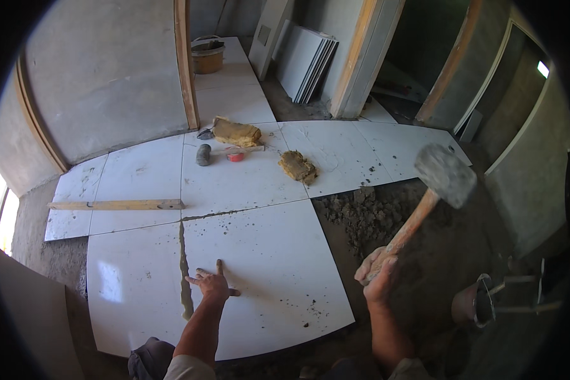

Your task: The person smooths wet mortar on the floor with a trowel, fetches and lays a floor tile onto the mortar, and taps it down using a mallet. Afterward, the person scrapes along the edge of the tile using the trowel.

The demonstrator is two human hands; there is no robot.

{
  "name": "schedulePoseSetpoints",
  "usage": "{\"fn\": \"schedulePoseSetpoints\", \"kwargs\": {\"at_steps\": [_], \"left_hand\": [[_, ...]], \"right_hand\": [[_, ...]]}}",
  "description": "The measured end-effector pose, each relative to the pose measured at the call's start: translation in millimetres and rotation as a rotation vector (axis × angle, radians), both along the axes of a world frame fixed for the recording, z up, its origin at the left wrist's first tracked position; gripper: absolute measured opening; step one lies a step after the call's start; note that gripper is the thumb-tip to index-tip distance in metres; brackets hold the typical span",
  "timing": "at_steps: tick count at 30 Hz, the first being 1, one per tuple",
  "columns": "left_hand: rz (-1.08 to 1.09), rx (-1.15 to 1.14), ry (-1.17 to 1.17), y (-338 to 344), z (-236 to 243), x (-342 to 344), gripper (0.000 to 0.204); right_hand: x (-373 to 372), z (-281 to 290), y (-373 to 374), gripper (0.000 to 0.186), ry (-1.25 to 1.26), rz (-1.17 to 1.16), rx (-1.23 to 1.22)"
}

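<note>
My left hand [213,285] rests with fingers spread on a large white floor tile [266,266], just right of a wet grey joint line [183,266] between two tiles. My right hand [377,272] grips the wooden handle of a rubber mallet [443,176], its grey head raised above the mortar bed at right. Dark lumpy mortar [361,215] lies beside the tile. Farther forward on the tiles are two yellow spongy pieces [234,132] [297,166], a grey cylinder [203,154] and a small red round item [235,157].
A wooden straightedge [117,205] lies across the left tiles. A bucket [468,301] with tools stands at lower right, another bucket [208,60] at the back. Tiles [301,60] lean stacked against a wall between door frames [354,63]. A wall [101,82] borders the tiling at left.
</note>
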State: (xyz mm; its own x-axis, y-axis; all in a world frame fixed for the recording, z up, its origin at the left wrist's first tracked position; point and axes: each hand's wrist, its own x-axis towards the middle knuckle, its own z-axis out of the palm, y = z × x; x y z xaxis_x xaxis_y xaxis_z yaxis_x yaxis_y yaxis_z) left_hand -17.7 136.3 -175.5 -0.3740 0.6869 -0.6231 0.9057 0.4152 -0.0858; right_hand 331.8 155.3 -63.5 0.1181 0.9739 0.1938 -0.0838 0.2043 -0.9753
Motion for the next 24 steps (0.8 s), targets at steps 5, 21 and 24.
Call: {"fn": "schedulePoseSetpoints", "kwargs": {"at_steps": [5, 21, 24], "left_hand": [[0.013, -0.069, 0.01, 10.3, -1.1, -0.4, 0.134], [0.028, 0.057, 0.039, -0.4, -11.3, 0.8, 0.137], [0.047, 0.153, 0.029, -11.9, -12.5, 5.2, 0.13]], "right_hand": [[-40.5, -110.2, -7.3, 0.055, -0.502, 0.007, -0.455], [38.2, -116.4, -143.6, 0.048, -0.262, 0.115, -0.73], [56.5, -129.5, -189.2, 0.043, -0.326, -0.014, -0.7]]}}
